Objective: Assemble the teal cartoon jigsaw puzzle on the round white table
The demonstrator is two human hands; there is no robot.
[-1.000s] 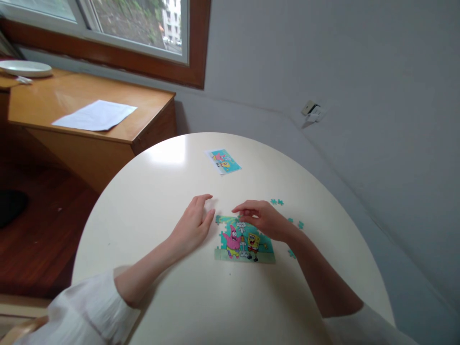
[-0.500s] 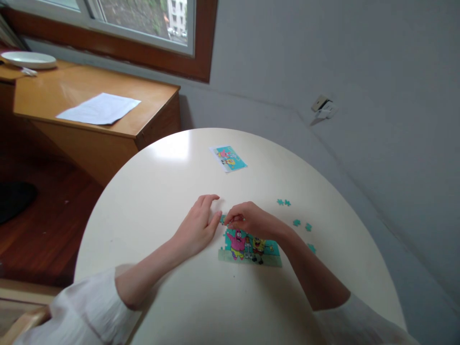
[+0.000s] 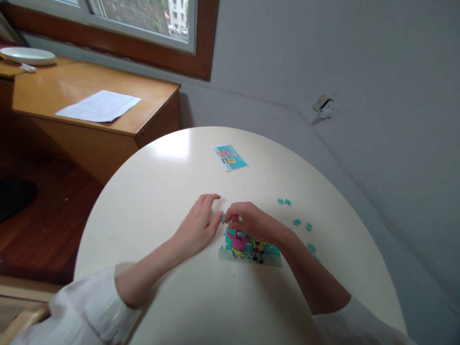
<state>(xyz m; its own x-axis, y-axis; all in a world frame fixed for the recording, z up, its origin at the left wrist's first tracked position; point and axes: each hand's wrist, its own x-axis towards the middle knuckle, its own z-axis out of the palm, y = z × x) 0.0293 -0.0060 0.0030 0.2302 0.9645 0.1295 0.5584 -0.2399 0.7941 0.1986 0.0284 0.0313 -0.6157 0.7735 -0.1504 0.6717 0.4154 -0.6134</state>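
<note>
A partly assembled, flat teal jigsaw puzzle [image 3: 247,254] showing SpongeBob SquarePants characters lies on a round, glossy white desk [image 3: 154,201]. The bare right hand [image 3: 253,221] arches over its 12 o'clock edge, fingers curled nearly together; whether they grip a piece cannot be told. At 10 o'clock, the bare left hand [image 3: 197,223] is half open, gripping nothing. Loose teal puzzle pieces [image 3: 297,222] lie from 1 to 3 o'clock. Toward 12, a rectangular printed card [image 3: 232,158] carries similar characters, any lettering too small to read.

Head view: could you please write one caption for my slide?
Right hand over a partly assembled jigsaw puzzle, left hand beside it, loose pieces nearby.
</note>
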